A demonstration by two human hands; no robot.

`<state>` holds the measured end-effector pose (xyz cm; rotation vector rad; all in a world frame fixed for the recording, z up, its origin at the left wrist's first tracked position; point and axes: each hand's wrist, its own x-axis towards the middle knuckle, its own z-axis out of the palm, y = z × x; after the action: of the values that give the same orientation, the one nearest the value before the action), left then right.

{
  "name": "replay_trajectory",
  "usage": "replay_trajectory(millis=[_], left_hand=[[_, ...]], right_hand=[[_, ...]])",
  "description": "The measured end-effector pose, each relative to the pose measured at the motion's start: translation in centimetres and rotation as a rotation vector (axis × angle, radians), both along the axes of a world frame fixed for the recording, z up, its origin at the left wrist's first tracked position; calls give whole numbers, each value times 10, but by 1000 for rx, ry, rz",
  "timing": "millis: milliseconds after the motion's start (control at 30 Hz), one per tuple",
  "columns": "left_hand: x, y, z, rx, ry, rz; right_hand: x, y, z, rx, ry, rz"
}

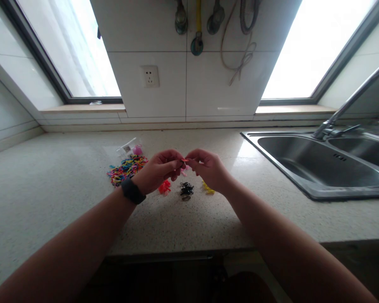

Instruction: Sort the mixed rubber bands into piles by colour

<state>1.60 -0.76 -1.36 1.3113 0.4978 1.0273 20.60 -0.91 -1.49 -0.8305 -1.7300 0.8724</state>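
Observation:
My left hand (166, 167), with a dark watch on its wrist, and my right hand (208, 168) meet fingertip to fingertip above the counter. Between them they pinch a small red rubber band (185, 160); something dark shows by the left fingertips, too small to make out. Left of my hands lies a mixed heap of coloured rubber bands (126, 170). Below them sit a red pile (164, 187), a black pile (187, 188) and a yellow pile (207, 188), the last partly hidden by my right hand. Some pink bands (184, 170) show behind my fingers.
A clear plastic bag (128, 147) with something pink lies behind the heap. The speckled counter (82, 185) runs to a tiled wall with a socket (150, 76) and pipe valves. On the right is a steel sink (312, 195) with a tap (350, 101).

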Motion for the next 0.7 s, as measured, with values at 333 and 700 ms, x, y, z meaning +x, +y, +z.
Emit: replay_trajectory(millis=[333, 700], left_hand=[[-3, 1, 0, 2, -11, 52], [-6, 2, 4, -22, -21, 117]], right_hand=[[7, 3, 1, 15, 44, -78], [12, 0, 7, 8, 116, -38]])
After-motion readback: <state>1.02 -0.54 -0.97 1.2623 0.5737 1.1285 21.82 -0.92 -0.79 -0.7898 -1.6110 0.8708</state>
